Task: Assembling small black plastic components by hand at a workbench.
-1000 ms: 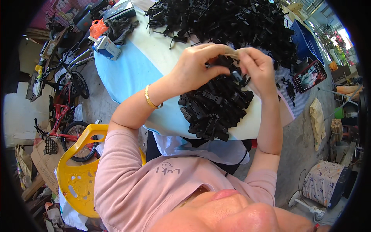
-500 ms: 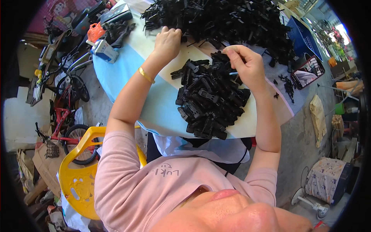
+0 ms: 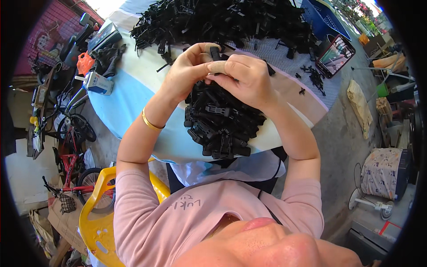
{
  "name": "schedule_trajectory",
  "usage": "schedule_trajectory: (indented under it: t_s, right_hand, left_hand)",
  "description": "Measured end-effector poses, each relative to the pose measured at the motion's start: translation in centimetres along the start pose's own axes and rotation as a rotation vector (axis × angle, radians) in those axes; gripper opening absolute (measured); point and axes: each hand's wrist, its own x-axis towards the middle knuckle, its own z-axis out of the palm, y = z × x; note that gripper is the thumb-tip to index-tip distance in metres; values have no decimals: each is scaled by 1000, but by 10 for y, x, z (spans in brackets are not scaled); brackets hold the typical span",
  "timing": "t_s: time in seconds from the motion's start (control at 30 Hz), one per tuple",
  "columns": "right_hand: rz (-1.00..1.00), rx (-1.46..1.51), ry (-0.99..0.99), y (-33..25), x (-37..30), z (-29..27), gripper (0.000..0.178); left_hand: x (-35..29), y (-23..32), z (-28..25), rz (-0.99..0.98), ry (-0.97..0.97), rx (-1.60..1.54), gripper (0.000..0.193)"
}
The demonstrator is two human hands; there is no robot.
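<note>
Both hands meet above the near pile of black plastic parts [image 3: 222,120]. My left hand [image 3: 186,73] is closed round a black plastic part [image 3: 215,54], which sticks up between the fingers. Against it, my right hand [image 3: 249,80] has thumb and forefinger pinched together; whatever they hold is hidden. Tan wraps show on fingertips where the hands touch. Farther back on the cloth-covered table [image 3: 133,107] spreads a much larger heap of similar black parts [image 3: 222,22].
At the table's right stand a phone [image 3: 336,55] with a lit screen and a blue basket [image 3: 327,20]; small black pieces [image 3: 315,79] lie nearby. On the left are a carton [image 3: 98,83] and dark gloves [image 3: 111,60]. A yellow chair [image 3: 98,222] stands at lower left.
My hands were apart, the left at the big heap and the right over the near pile. Now they have come together, with a black plastic part in the left. The view has shifted slightly.
</note>
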Motion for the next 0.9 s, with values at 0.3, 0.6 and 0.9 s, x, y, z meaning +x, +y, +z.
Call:
schedule_trajectory:
  t_s: [0.3, 0.6, 0.9]
  right_hand:
    - [116, 277, -1, -5, 2, -4, 18]
    - [830, 661, 18, 3, 4, -13, 16]
    - [927, 723, -46, 2, 1, -11, 14]
  left_hand:
    - [-7, 5, 11, 293, 91, 327, 42]
    - [-12, 4, 16, 453, -75, 570, 63]
    - [-14, 4, 17, 287, 48, 420, 39]
